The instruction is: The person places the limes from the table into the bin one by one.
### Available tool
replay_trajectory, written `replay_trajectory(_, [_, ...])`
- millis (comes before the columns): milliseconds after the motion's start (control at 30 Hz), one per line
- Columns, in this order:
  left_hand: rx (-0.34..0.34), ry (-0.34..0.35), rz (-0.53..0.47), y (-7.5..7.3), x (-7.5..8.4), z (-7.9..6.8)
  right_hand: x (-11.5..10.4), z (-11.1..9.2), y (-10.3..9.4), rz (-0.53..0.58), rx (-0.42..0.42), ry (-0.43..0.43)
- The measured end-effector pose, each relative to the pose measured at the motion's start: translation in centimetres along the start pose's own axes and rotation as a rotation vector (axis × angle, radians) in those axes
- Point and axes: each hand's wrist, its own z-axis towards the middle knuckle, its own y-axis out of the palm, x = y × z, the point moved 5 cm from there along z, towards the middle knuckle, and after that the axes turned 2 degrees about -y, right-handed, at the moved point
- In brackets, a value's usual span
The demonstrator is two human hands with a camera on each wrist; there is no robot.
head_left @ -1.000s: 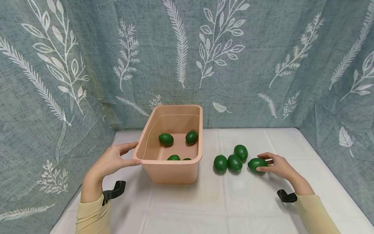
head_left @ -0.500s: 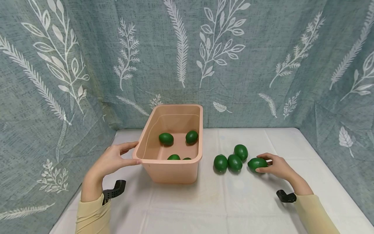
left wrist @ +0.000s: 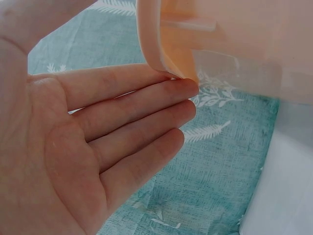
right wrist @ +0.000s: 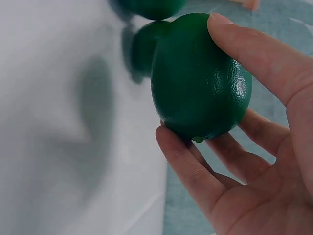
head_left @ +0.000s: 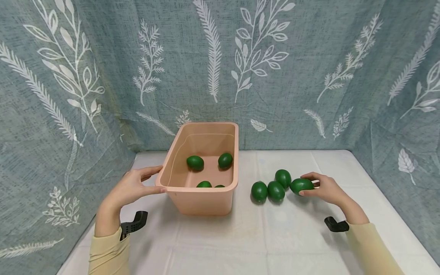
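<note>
right hand pinching lime right of bin, left hand straight-fingered against bin's left, two near limes inside partly hidden

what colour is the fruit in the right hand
The fruit is dark green, seen best in the right wrist view.

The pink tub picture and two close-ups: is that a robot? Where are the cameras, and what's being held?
No robot: these are a person's two bare hands. The wide picture comes from a camera on the head; the close-ups come from one on each wrist. On the white table sits a pink tub with four green fruits showing inside; three more fruits lie to its right. The right hand holds a lime-like fruit, and the left hand touches the tub.
</note>
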Motion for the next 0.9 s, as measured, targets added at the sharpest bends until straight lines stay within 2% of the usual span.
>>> replay_trajectory(467, [0.002,0.001,0.010,-0.1,-0.1,0.0,-4.4,1.4,-2.7,-0.043,0.016,-0.066])
replay_trajectory(900, [0.003,-0.015,0.027,-0.1,-0.1,-0.1,-8.5,3.0,-4.1,-0.051,0.012,-0.092])
